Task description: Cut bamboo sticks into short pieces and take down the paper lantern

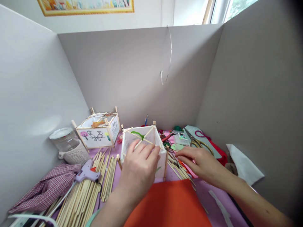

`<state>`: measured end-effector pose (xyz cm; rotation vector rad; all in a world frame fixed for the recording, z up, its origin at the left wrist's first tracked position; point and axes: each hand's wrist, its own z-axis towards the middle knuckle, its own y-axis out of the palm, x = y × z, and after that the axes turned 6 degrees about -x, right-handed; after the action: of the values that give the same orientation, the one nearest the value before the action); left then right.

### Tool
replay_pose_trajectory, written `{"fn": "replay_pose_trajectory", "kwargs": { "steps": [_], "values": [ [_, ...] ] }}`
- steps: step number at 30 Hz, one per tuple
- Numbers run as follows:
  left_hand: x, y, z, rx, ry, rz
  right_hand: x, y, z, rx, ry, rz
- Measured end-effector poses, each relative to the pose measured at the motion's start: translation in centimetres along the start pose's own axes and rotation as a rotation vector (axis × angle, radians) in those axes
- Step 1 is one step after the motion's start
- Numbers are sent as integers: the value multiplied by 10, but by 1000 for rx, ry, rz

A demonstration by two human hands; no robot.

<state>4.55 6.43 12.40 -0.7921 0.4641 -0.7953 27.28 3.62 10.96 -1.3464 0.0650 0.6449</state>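
Note:
In front of me stands a small box [158,168] of white paper panels on a frame of wooden sticks. Thin sticks cross over its open top, with a green cord [141,136] tied where they meet. My left hand [142,165] is closed over the near top edge of this box, fingers curled down; its thumb is hidden. My right hand [197,159] hangs just right of the box's corner, above loose sticks, with fingers stretched out and nothing visible in them. An orange sheet [169,205] lies under and before the box.
A second stick-framed box [96,138] with drawings stands back left, near a glass jar [63,140]. Wooden sticks [80,201], a lilac glue gun [87,172] and checked cloth [50,187] lie left. Gold-handled scissors [199,143] and red pliers [167,137] lie right. Grey panels [142,78] surround the table.

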Motion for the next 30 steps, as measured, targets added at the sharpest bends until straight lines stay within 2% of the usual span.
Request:
{"fn": "replay_pose_trajectory", "kwargs": {
  "steps": [4,7,11,13,15,18,21,23,26,30],
  "values": [
    [6,-17,-13,107,36,-93,3,8,-8,-20,19,32],
    [5,-30,-24,207,2,-121,6,14,-12,-34,39,36],
    [-8,-40,-37,373,-108,-74,2,19,-14,-52,4,62],
    [-19,-42,-43,406,-228,-60,-8,18,-14,-64,-55,87],
    [-30,-44,-48,396,-386,-108,-23,13,-12,-71,-125,127],
    [-44,-43,-56,258,-546,-314,-50,1,-4,-38,-238,187],
    [-52,-38,-61,85,-559,-477,-75,-8,14,2,-345,174],
    [-55,-32,-62,24,-560,-509,-88,-9,30,-4,-383,130],
    [-54,-22,-60,13,-592,-535,-102,-2,59,-20,-390,43],
    [-50,-10,-60,92,-646,-531,-115,10,94,-81,-316,-107]
  ]
}}
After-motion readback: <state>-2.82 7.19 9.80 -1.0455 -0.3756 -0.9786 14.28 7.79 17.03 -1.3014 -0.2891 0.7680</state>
